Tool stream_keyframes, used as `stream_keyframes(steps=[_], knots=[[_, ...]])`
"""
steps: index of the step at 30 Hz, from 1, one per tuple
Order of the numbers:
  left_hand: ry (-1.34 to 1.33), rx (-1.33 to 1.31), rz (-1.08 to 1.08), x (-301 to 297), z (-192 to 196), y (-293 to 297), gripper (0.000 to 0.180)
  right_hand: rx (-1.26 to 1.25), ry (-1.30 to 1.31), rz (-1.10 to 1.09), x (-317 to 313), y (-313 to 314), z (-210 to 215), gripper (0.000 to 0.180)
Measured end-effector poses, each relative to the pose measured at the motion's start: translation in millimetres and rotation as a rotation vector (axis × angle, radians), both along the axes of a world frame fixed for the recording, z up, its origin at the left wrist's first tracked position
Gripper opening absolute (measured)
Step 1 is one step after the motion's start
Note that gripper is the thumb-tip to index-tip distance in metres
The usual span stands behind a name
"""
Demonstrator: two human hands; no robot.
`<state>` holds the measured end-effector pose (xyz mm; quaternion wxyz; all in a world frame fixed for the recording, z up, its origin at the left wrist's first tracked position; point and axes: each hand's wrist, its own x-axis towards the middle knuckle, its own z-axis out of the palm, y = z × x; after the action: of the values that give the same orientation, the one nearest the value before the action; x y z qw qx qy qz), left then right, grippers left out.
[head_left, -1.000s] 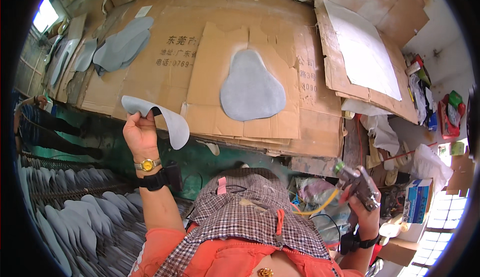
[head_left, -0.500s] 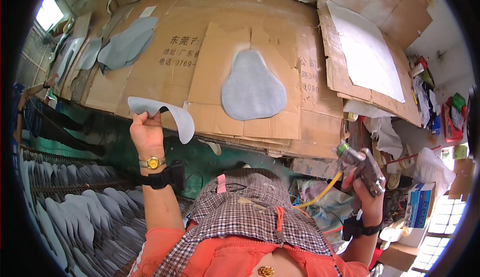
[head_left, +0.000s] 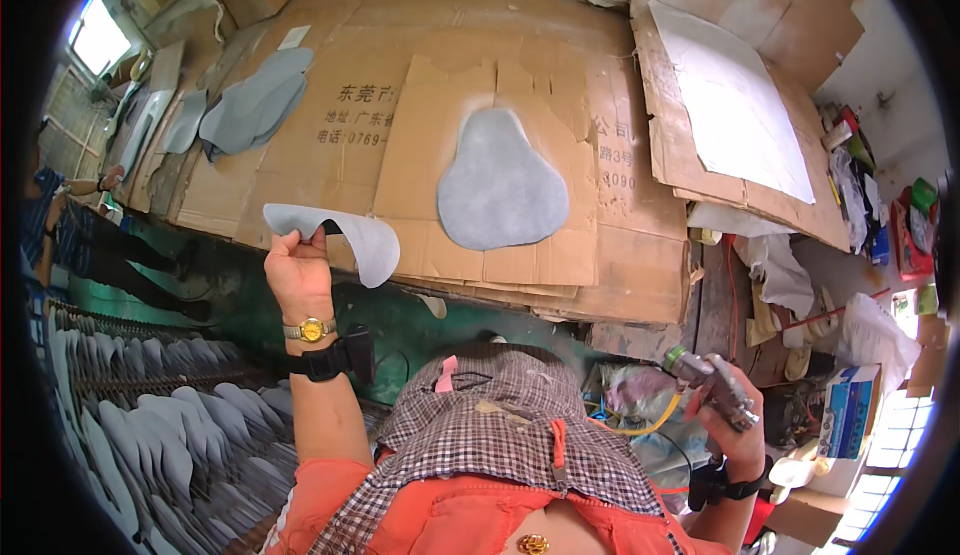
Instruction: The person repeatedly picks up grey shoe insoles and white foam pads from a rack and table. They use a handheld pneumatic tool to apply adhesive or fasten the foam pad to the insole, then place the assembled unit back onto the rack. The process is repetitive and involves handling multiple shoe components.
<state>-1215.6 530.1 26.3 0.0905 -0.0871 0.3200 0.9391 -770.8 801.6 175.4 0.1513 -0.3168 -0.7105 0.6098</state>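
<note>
My left hand (head_left: 297, 275) is raised and pinches a curved grey shoe-upper piece (head_left: 340, 234) by its inner notch, holding it in front of the cardboard-covered table (head_left: 400, 145). My right hand (head_left: 738, 433) sits low at the right, wrapped around a metal spray gun (head_left: 712, 386) with a yellow hose trailing from it. On the cardboard ahead lies a grey pear-shaped patch (head_left: 498, 182). Both wrists wear black straps, and the left one also has a gold watch.
Several grey cut pieces (head_left: 250, 105) lie at the table's far left. A rack of many grey pieces (head_left: 150, 445) fills the lower left. A white sheet on cardboard (head_left: 735, 105) is at the right, with cluttered boxes and bottles (head_left: 850, 405) beyond. Another person (head_left: 60, 215) stands at the far left.
My left hand has lifted the grey piece a little higher toward the table. My right hand has raised the spray gun and swung it slightly inward.
</note>
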Motion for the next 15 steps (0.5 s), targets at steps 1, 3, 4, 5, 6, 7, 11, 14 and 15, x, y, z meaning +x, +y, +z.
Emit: stream_keyframes(steps=[1,3,4,5,6,7,11,14,15], knots=[[0.011,0.008,0.000,-0.3,0.4,2.1,0.027,-0.004,0.005,0.004,-1.1,-0.2,-2.6,0.063],[0.030,0.023,-0.004,-1.4,0.1,7.6,0.027,0.010,0.038,-0.020,-14.2,1.4,-3.5,0.059],[0.031,0.022,-0.008,-1.0,0.5,8.7,0.026,0.017,0.055,-0.069,-20.9,3.9,-5.0,0.058],[0.033,0.021,-0.011,-0.6,1.0,9.7,0.026,0.023,0.072,-0.118,-26.6,6.2,-6.5,0.058],[0.035,0.021,-0.014,0.2,2.0,10.4,0.026,0.029,0.089,-0.167,-28.8,7.7,-8.2,0.057],[0.035,0.019,-0.011,1.0,3.2,11.7,0.026,0.032,0.093,-0.152,-29.0,11.2,-8.6,0.056],[0.031,0.014,0.006,2.8,5.9,12.9,0.025,-0.058,0.107,0.095,-11.8,11.1,-10.9,0.058],[0.038,0.010,0.019,0.8,1.3,9.4,0.025,-0.053,0.066,0.053,-3.7,8.8,-9.9,0.059],[0.043,0.009,0.023,0.7,-0.5,8.6,0.025,-0.037,0.061,-0.003,-1.6,11.1,-9.2,0.059]])
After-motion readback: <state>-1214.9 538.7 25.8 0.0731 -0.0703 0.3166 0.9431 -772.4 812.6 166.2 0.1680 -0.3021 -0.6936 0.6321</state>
